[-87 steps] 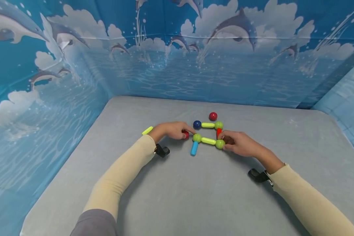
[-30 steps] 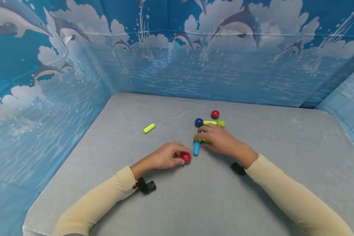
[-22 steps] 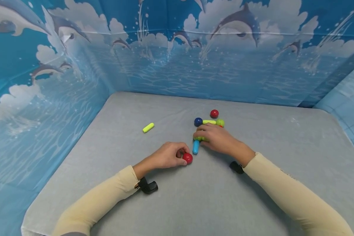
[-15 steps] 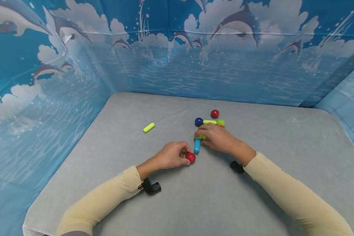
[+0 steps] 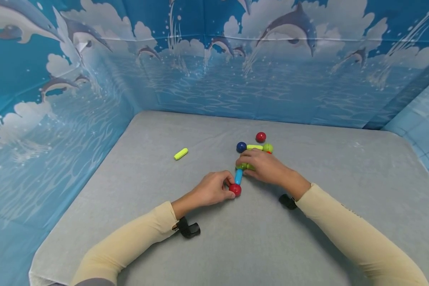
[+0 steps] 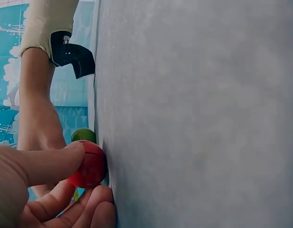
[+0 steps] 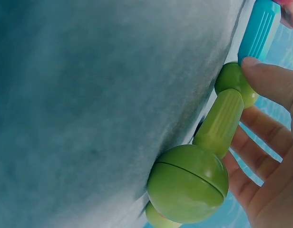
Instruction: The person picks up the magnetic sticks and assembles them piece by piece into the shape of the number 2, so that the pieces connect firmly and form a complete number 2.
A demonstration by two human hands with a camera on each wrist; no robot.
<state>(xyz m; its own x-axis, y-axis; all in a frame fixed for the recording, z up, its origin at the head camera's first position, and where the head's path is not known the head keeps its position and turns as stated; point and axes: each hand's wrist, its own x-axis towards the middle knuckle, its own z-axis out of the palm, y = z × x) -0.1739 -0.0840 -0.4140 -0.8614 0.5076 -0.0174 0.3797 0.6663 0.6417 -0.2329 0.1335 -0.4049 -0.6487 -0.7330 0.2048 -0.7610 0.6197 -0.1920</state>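
Thumb and fingers of my left hand (image 5: 211,190) pinch a red ball (image 5: 236,190), which meets the near end of a short blue rod (image 5: 238,176). The rod's other end joins a green ball (image 7: 230,78). My right hand (image 5: 266,167) holds that green ball, the thumb close to the joint with the blue rod and fingers behind. From it a yellow-green rod (image 7: 220,121) runs to a larger-looking green ball (image 7: 189,183) in the right wrist view. In the head view the right hand hides much of this chain.
Beyond the right hand, a dark blue ball (image 5: 241,147), a yellow rod (image 5: 254,147) and a green ball (image 5: 268,148) form a row. A loose red ball (image 5: 260,137) lies behind them. A loose yellow rod (image 5: 180,153) lies left on the grey tabletop (image 5: 146,135).
My left hand has brought the red ball rightward until it touches the blue rod. Earlier, my right hand shifted left from the right-hand green ball to the one joined to the blue rod.
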